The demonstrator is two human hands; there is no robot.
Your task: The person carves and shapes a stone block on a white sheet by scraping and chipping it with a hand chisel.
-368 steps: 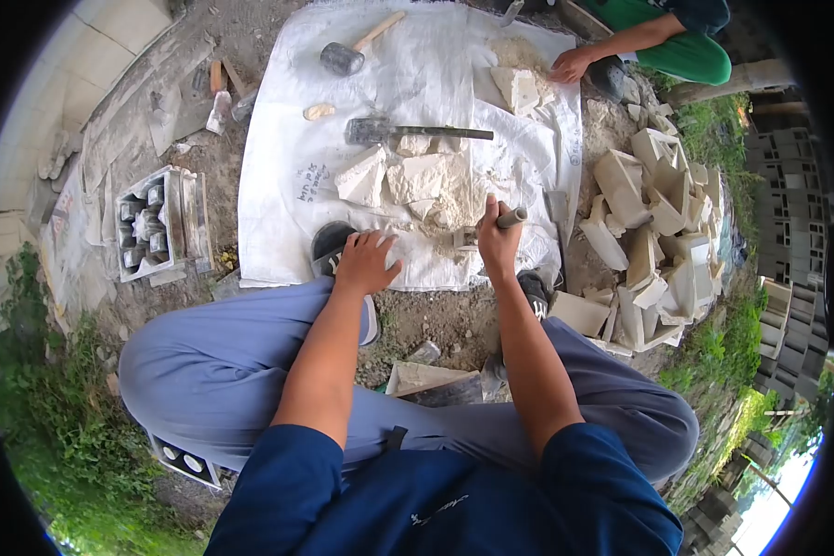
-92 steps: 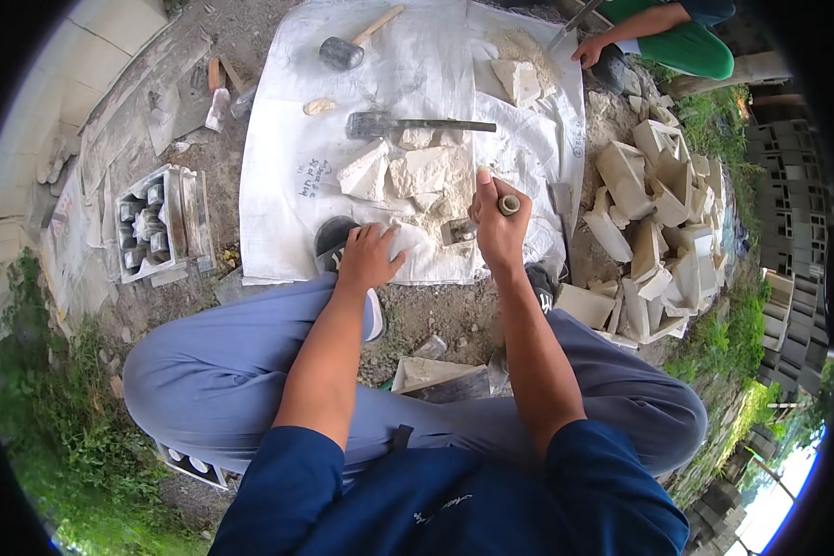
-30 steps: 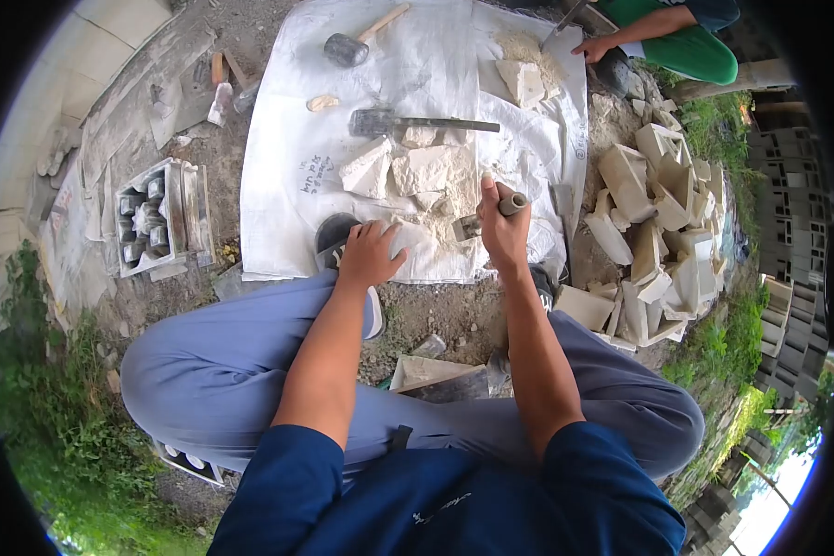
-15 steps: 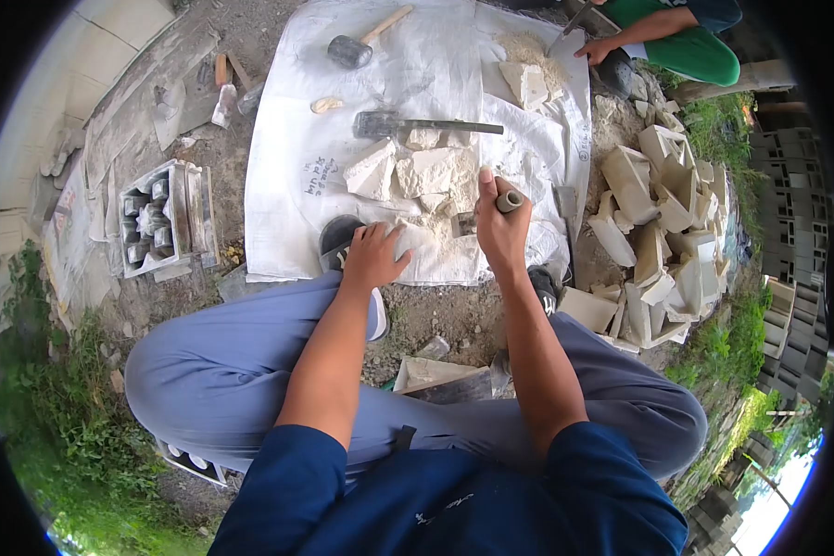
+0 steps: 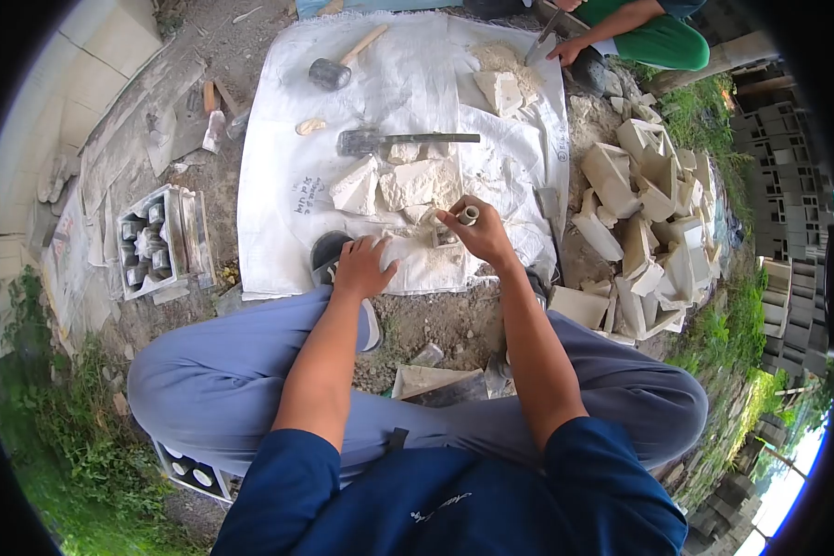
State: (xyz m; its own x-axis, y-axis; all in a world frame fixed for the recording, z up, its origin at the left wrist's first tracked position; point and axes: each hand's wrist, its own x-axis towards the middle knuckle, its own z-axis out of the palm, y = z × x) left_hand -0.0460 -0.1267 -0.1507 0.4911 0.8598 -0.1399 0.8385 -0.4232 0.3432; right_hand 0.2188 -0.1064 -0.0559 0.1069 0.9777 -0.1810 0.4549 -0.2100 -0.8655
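My right hand (image 5: pixel 478 232) is closed round the handle of a small tool (image 5: pixel 470 215), whose metal head points down over pale crumbs just left of the hand. My left hand (image 5: pixel 361 267) lies with fingers spread at the near edge of the white sheet (image 5: pixel 287 111), by a whitish lump (image 5: pixel 401 250) and my shoe. Beyond the hands are pale broken chunks (image 5: pixel 412 183). A long-handled mallet (image 5: pixel 360 142) lies behind them, and a black-headed mallet (image 5: pixel 329 74) with a wooden handle lies farther back.
At the right is a heap of pale broken blocks (image 5: pixel 658 222), with a long metal tool (image 5: pixel 551 208) beside it. A mould box (image 5: pixel 148 243) stands at the left. At the top right, a co-worker's hand (image 5: pixel 566 50) is near a blade. A pale trough piece (image 5: pixel 435 382) lies between my legs.
My right hand has shifted left and tilted, its tool now over the crumbs. The view has shifted slightly. At the top right, the co-worker's second hand has come into view.
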